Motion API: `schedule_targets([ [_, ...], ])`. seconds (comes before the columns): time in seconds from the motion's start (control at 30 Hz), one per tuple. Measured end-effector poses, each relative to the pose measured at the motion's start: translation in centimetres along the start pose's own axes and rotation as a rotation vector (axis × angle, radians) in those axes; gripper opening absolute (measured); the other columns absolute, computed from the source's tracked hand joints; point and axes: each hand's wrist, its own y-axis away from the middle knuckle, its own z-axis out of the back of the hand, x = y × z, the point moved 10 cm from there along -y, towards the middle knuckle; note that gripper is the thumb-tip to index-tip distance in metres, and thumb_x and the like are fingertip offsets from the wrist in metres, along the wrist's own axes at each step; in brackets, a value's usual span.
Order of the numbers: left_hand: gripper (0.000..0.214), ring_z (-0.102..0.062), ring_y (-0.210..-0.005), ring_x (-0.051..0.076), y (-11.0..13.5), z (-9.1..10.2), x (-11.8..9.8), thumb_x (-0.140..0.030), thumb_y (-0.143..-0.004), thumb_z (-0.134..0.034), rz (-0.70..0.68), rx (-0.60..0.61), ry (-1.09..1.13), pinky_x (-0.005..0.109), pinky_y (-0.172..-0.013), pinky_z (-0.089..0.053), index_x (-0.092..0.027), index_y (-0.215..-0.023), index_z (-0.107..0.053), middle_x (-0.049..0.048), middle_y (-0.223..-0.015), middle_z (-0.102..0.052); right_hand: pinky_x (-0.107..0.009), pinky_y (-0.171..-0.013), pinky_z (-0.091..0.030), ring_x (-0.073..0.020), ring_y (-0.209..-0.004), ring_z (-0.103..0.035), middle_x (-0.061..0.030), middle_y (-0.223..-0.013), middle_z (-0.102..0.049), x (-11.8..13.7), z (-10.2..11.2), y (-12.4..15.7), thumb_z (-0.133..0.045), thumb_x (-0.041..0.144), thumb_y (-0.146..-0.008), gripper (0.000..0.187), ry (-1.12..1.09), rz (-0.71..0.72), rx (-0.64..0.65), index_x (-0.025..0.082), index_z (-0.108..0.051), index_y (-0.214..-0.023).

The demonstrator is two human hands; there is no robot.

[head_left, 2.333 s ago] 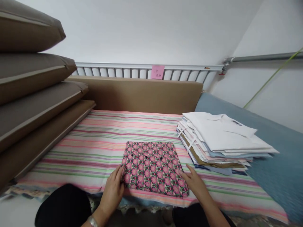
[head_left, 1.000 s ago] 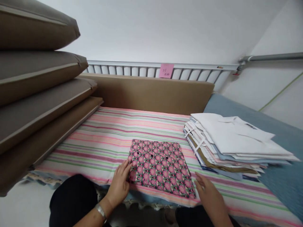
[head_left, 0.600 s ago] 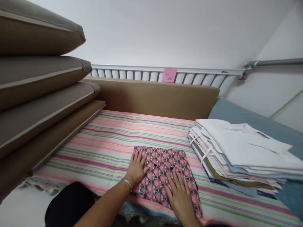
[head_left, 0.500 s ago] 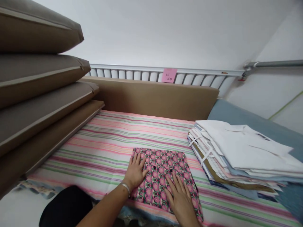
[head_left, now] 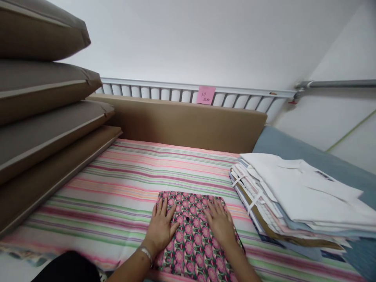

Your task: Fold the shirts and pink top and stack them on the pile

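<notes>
A folded garment with a pink and green flower print (head_left: pixel 192 239) lies on the striped sheet (head_left: pixel 123 188) right in front of me. My left hand (head_left: pixel 161 227) lies flat on its left part, fingers spread, a silver bracelet at the wrist. My right hand (head_left: pixel 219 223) rests flat on its right part, fingers stretched toward the far edge. Neither hand holds anything. A small dark button shows between the two hands.
A stack of folded shirts (head_left: pixel 293 199), white on top, sits to the right, partly on a blue cover (head_left: pixel 293 147). Brown cushions (head_left: pixel 44 117) are piled at the left. A tan board (head_left: pixel 182 121) and a white rail with a pink note (head_left: pixel 206 95) stand behind.
Both hands moved from the garment's near side edges onto its top and slid toward the far edge. The view shifted, so the garment now sits lower in the picture.
</notes>
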Motion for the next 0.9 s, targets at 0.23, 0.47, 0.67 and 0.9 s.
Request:
schedule_targets([
  [0.23, 0.058, -0.017, -0.139, 0.035, -0.7, 0.5, 0.2, -0.051, -0.088, -0.047, 0.033, 0.064, 0.156, 0.058, -0.107, -0.024, -0.030, -0.140, -0.035, 0.0128, -0.152, -0.023, -0.050, -0.107, -0.025, -0.0247, -0.137, -0.025, -0.0093, -0.149, -0.031, -3.1, -0.5, -1.1, -0.031, 0.048, -0.091, 0.056, 0.016, -0.060, 0.071, 0.029, -0.025, -0.144],
  [0.47, 0.037, -0.052, -0.114, 0.023, 6.7, 5.2, 7.7, -0.032, -0.089, -0.044, 0.343, -0.218, 0.535, 0.044, -0.100, -0.041, -0.017, -0.123, -0.050, 0.0115, -0.121, -0.058, -0.050, -0.110, -0.022, -0.0271, -0.136, -0.028, -0.0158, -0.143, -0.040, 2.2, 4.9, 3.5, -0.035, 0.041, -0.091, 0.049, -0.082, 0.114, -0.157, 0.015, -0.052, -0.128],
  [0.67, 0.011, -0.057, -0.083, 0.020, 14.5, 6.0, 5.6, -0.028, -0.087, -0.051, 0.353, -0.131, 0.575, 0.035, -0.076, -0.049, -0.020, -0.092, -0.056, 0.0053, -0.088, -0.060, -0.049, -0.110, -0.028, -0.0225, -0.136, -0.030, -0.0026, -0.144, -0.040, 15.3, 5.5, 14.0, -0.042, 0.028, -0.090, 0.040, -0.315, 0.635, -0.080, 0.027, -0.050, -0.129],
  [0.9, 0.015, -0.052, -0.088, 0.020, 13.0, 7.2, 1.0, -0.010, -0.083, -0.048, 0.207, -0.086, 0.440, 0.033, -0.079, -0.044, -0.020, -0.093, -0.054, 0.0040, -0.090, -0.057, -0.049, -0.108, -0.032, -0.0223, -0.128, -0.042, -0.0067, -0.133, -0.053, 17.9, 3.8, 14.3, -0.042, 0.012, -0.084, 0.029, -0.407, 0.580, -0.034, 0.021, -0.061, -0.103],
])
